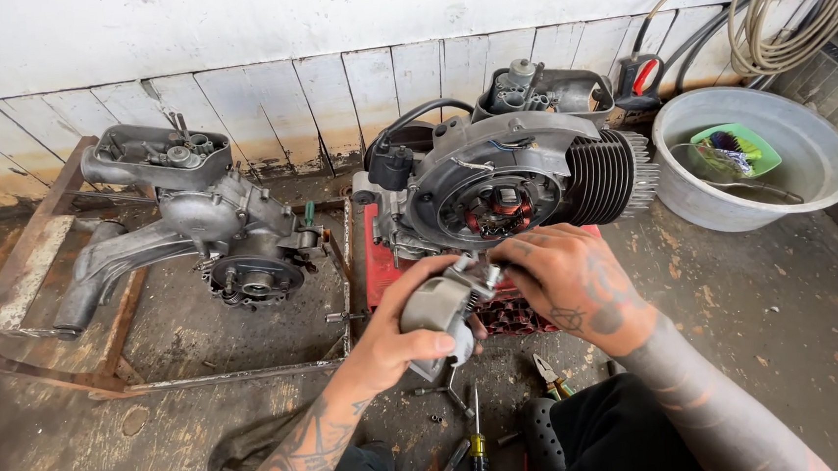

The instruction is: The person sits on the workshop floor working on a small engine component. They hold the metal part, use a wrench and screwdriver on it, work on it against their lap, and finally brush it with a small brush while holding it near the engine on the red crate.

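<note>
While left hand [397, 340] grips grey part [441, 308], right hand [570, 284] pinches it.

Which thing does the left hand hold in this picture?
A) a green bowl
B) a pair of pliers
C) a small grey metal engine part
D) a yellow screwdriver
C: the left hand grips a small grey metal part in front of the engine, while the pliers and the screwdriver lie on the floor.
</note>
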